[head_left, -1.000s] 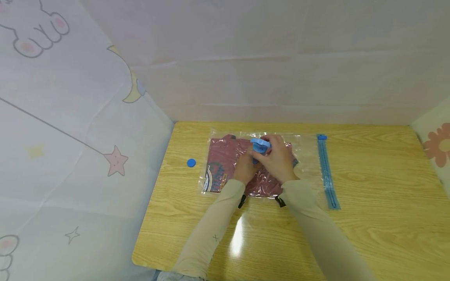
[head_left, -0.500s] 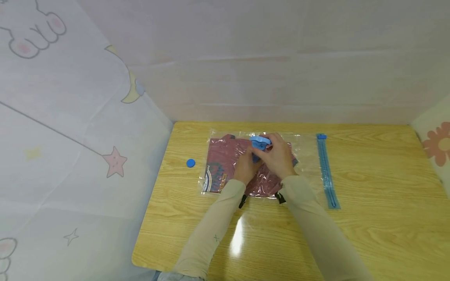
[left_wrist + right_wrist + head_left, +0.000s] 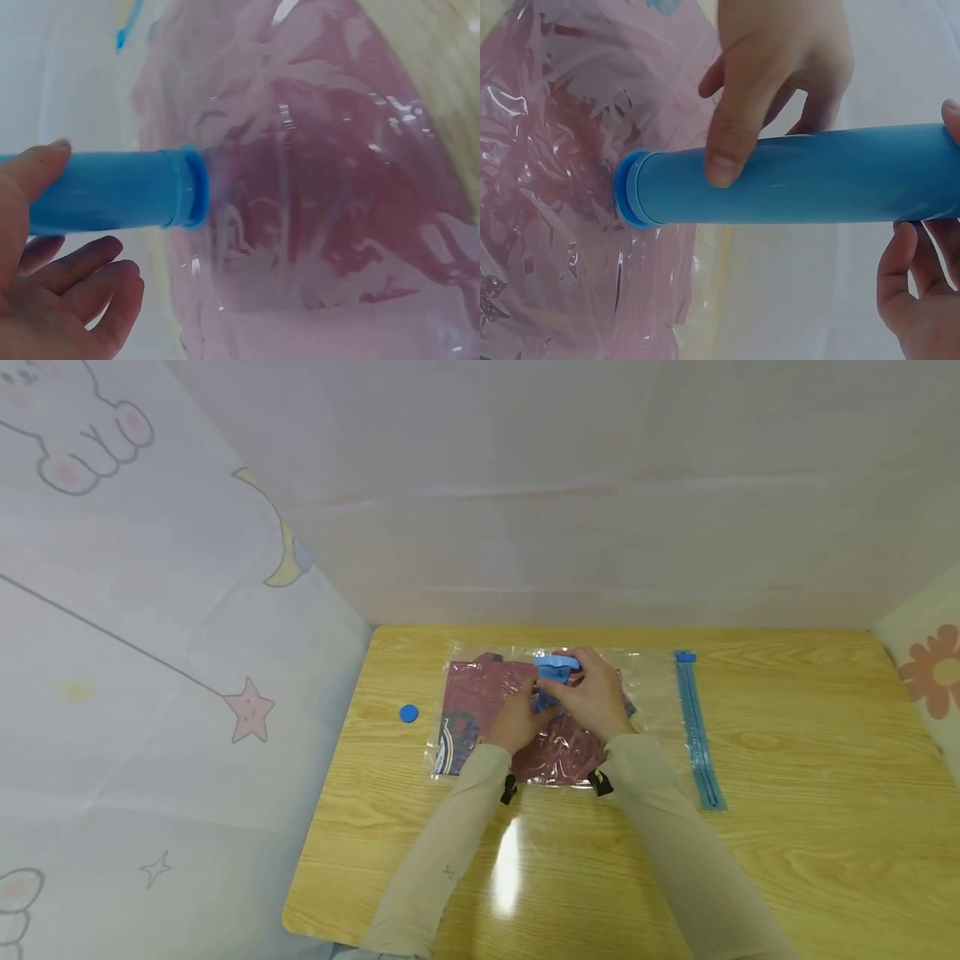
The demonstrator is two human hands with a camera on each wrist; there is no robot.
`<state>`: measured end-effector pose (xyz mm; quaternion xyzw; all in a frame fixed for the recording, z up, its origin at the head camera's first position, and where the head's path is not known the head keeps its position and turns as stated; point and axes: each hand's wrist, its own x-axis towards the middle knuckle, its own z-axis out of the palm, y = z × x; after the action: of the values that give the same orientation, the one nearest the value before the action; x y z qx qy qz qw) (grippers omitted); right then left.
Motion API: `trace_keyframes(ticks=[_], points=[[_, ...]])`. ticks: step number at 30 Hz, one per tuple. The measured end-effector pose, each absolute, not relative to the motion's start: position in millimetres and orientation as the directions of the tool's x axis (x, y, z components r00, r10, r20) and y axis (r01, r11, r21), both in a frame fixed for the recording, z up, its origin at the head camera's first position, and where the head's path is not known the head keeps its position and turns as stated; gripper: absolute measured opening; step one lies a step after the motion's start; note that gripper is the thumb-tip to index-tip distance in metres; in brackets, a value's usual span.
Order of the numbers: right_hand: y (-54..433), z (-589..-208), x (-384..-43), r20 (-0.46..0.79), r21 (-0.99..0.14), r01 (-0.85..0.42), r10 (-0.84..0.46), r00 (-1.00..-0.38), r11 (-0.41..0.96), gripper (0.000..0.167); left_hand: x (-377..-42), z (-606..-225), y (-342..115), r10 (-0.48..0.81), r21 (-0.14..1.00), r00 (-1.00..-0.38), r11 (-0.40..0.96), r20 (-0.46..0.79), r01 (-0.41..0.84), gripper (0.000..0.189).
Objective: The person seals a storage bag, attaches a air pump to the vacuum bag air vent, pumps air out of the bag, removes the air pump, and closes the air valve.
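Note:
A blue hand pump (image 3: 555, 672) stands with its round base on a clear plastic storage bag (image 3: 656, 693), inside which lies folded dusky-pink clothing (image 3: 480, 681). My left hand (image 3: 517, 718) holds the pump's tube. In the left wrist view its thumb lies along the blue tube (image 3: 112, 191), with the other fingers curled below. My right hand (image 3: 596, 697) grips the upper part, close under the wide handle. Both hands (image 3: 780, 60) show around the tube in the right wrist view. The contact between base and bag is partly hidden.
A small blue round cap (image 3: 408, 713) lies on the wooden table (image 3: 360, 827), left of the bag. Along the bag's right end runs a blue zip seal (image 3: 697, 735) with a slider (image 3: 686, 657) at its far end. Patterned cloth walls (image 3: 480, 527) border the table.
The pump's handle, slanted a second ago, now looks level. My left hand has shifted slightly left, its sleeve covering more of the bag's printed label. The head view has tilted a little.

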<state>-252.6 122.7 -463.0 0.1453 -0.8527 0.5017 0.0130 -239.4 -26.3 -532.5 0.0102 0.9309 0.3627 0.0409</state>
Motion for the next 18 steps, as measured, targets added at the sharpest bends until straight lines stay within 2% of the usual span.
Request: trace_keyframes(ticks=[11, 18], points=[[126, -468, -253, 0.136, -0.898, -0.237, -0.279, -0.951, 0.371, 0.051, -240, -527, -32, 0.094, 0.9, -0.993, 0.436, -0.077, -0.028, 0.072], [128, -466, -253, 0.114, -0.901, -0.224, -0.296, -0.948, 0.371, 0.049, -242, -518, -28, 0.08, 0.909, -0.995, 0.417, -0.051, -0.013, 0.063]])
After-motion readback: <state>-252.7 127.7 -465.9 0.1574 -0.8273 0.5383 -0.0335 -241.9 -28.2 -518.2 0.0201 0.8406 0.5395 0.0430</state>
